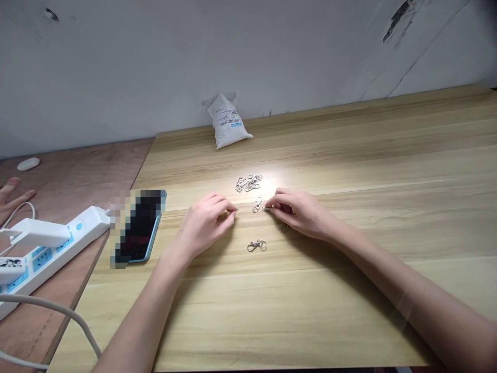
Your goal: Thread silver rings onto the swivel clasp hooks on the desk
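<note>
My left hand [209,217] is closed in a pinch just above the table, a tiny glint of metal at its fingertips; its kind is too small to make out. To the right, my right hand [297,211] pinches a small key ring [265,208] close to the tabletop. Between the hands lies a silver swivel clasp [258,203] with a ring. Nearer to me rests another swivel clasp with rings [257,245]. Beyond the hands is a small pile of metal clasps [249,183]. A loose ring [284,228] shows partly under my right hand.
A white labelled packet [229,122] leans at the wall behind the wooden table [349,311]. On the left are a phone [140,228], a white power strip [58,254] with cables, and a white oval object [28,164]. Another person's hand [11,199] is at the left edge.
</note>
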Demonstrator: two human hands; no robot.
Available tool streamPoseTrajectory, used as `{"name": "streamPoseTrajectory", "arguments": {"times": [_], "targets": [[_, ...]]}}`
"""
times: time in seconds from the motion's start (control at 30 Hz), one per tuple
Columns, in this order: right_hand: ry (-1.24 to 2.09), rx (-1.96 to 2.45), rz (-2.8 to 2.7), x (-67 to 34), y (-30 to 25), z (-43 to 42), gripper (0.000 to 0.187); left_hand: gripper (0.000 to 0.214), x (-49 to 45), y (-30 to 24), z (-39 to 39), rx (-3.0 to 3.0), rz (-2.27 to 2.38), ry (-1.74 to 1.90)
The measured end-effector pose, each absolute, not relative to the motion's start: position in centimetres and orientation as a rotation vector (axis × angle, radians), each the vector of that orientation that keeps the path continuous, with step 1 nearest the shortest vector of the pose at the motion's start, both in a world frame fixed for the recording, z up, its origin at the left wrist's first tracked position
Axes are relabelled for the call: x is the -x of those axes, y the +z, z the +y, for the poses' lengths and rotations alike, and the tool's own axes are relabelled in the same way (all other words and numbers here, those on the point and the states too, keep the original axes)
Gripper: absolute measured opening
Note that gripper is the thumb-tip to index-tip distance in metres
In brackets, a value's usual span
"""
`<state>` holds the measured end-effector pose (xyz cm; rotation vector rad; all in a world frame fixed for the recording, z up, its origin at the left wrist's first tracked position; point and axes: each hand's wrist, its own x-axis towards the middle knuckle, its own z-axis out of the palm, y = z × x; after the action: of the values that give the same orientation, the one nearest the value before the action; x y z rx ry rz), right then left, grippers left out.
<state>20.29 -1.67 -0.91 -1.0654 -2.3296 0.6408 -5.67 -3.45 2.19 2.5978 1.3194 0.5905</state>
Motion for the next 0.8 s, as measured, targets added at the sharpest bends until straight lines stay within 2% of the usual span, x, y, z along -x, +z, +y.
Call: {"name": "streamPoseTrajectory", "arguments": {"times": [0.8], "targets": [[0.71, 1.109, -2.291, -20.21, -0.4, -1.8, 0.011, 0.007, 5.57, 2.45, -3.66, -2.473, 1.422, 0.607]]}}
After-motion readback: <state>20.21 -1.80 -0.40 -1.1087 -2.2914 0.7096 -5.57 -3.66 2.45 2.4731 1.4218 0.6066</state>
